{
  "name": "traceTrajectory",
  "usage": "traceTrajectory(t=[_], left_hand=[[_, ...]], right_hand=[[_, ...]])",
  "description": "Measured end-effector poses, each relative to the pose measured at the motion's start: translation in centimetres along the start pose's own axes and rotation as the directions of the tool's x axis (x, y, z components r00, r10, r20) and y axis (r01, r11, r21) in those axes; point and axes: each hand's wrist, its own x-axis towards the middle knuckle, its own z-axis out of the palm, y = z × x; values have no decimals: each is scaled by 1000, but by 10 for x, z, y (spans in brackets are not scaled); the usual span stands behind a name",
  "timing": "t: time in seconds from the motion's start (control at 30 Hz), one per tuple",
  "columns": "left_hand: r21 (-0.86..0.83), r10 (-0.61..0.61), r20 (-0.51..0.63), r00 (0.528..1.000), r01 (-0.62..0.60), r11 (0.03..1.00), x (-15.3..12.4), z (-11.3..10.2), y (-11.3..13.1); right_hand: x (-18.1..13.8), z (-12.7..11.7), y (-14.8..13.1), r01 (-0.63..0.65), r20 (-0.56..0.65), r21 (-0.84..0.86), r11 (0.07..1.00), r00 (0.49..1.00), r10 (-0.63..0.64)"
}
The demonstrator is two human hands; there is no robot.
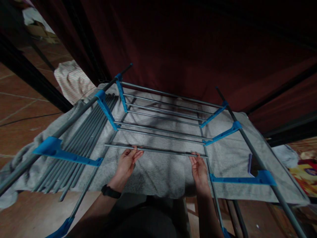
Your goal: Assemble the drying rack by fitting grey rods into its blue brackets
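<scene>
A thin grey metal rod (160, 151) lies level across my two hands, between the side poles of a frame. My left hand (127, 162), with a black band at the wrist, pinches it left of its middle. Close to the rod's right end, my right hand (198, 165) grips it with the fingertips. Beyond the rod, several similar crossbars (163, 133) span blue plastic brackets (106, 110) on the left and blue brackets (220, 136) on the right. The nearest left bracket (66, 155) and nearest right bracket (242, 180) have no crossbar between them.
A bundle of loose grey tubes (81, 142) rests on the left of the towel-covered table (163, 175). Dark red fabric (173, 49) hangs behind. A striped cloth (74, 81) is at the back left, and a colourful packet (305, 175) lies at the far right.
</scene>
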Motion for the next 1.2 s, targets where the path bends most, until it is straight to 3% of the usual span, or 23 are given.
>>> traceTrajectory(t=[1.2], left_hand=[[-5,-23,-36,999,23,1000,2,-1,-9]], right_hand=[[-3,4,-1,4,-3,2,1000,1000,-4]])
